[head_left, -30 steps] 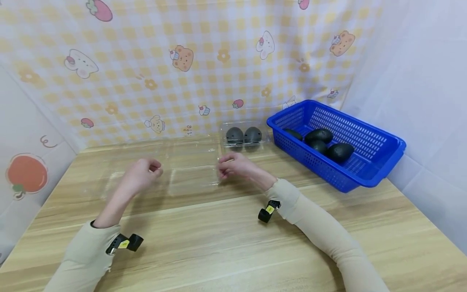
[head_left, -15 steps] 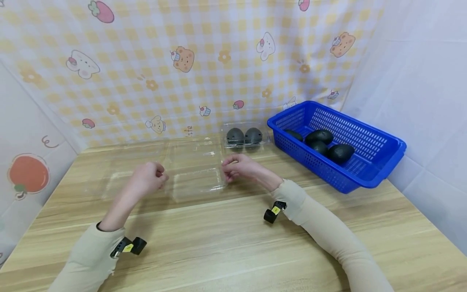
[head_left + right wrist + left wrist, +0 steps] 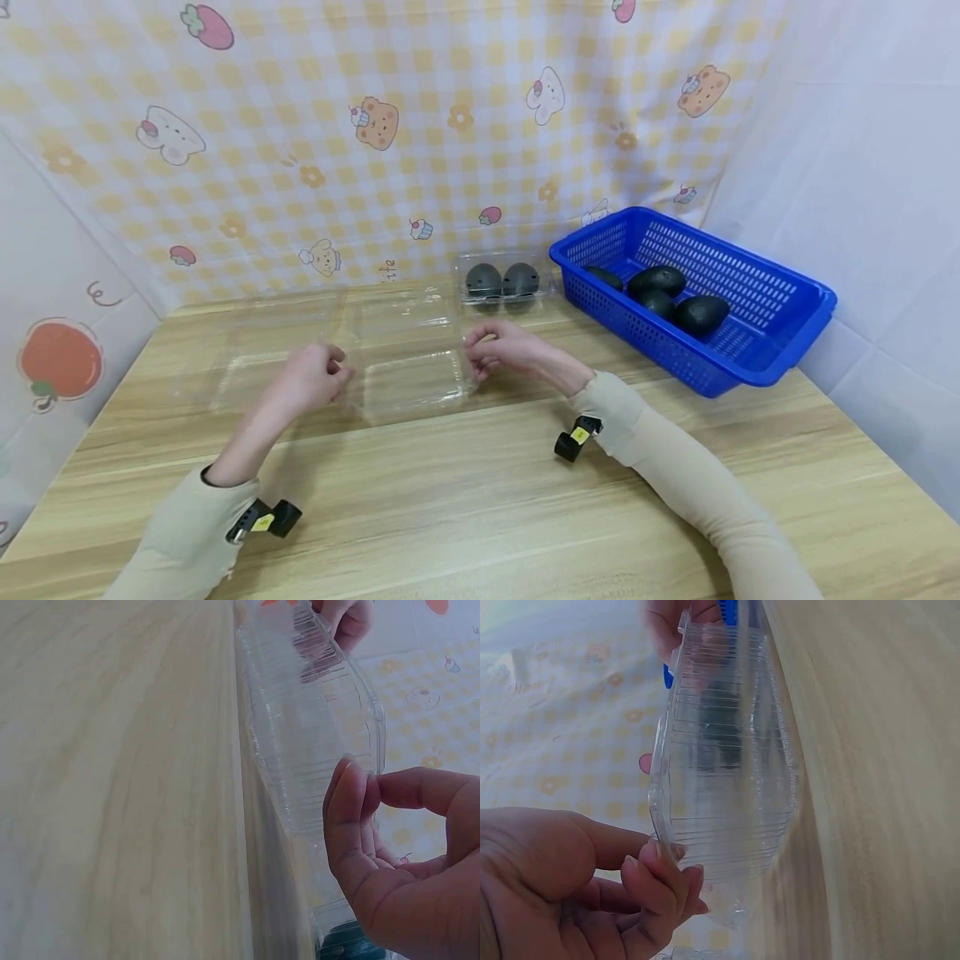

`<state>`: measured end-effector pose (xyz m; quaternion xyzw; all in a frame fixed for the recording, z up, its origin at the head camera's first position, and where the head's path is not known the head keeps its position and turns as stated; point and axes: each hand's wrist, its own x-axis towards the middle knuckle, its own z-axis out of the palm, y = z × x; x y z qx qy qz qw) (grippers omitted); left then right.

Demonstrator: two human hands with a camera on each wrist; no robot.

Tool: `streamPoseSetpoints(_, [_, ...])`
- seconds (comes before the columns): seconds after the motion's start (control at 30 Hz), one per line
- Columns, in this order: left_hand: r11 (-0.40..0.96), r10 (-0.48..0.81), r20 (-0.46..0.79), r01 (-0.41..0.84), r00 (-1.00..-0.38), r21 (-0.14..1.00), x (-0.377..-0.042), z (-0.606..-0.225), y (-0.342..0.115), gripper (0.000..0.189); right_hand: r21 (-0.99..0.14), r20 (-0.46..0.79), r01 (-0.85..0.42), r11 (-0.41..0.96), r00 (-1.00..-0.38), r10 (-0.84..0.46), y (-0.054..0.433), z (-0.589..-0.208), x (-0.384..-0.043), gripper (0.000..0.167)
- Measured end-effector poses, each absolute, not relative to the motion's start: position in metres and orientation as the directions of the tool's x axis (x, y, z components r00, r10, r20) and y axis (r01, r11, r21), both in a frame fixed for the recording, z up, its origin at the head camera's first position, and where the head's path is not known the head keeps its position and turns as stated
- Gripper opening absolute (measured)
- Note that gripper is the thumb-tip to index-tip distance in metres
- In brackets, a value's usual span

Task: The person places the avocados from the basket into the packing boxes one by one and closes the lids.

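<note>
A clear plastic clamshell container (image 3: 412, 379) stands open on the table, its lid laid back toward the patterned cloth. At its left rim, my left hand (image 3: 307, 379) pinches the edge between thumb and fingers; the left wrist view shows this hand (image 3: 577, 885) on the container's lip (image 3: 660, 772). My right hand (image 3: 506, 346) pinches the opposite rim, and in the right wrist view thumb and fingertips of that hand (image 3: 405, 862) meet on the plastic edge. Nothing lies inside this container. Behind the right hand, a closed clear container (image 3: 547, 279) holds two dark avocados (image 3: 483, 282).
Another open clear container (image 3: 247, 367) lies to the left, partly behind my left hand. On the right, a blue perforated basket (image 3: 637, 333) holds several dark avocados (image 3: 701, 315). A checked cloth (image 3: 435, 167) hangs along the table's back edge.
Both hands have shifted a little right and toward me, and the open container has moved with them. The basket, the closed container and the left container stay where they were.
</note>
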<state>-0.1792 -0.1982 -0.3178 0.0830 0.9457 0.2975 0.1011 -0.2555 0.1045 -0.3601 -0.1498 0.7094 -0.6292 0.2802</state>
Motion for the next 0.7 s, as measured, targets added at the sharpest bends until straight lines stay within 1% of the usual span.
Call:
streamPoseSetpoints(0.43, [0.758, 0.219, -0.088, 0.112, -0.972, 0.643, -0.168, -0.326, -0.195, 0.043, -0.974, -0.209, 0.110, 0.198, -0.769, -0.603, 0.117, -0.360, -0.251, 0.016])
streamPoseSetpoints(0.7, [0.707, 0.226, -0.087, 0.101, -0.970, 0.700, -0.163, -0.332, -0.195, 0.042, -0.969, -0.239, 0.146, 0.198, -0.742, -0.626, 0.122, -0.360, -0.247, 0.016])
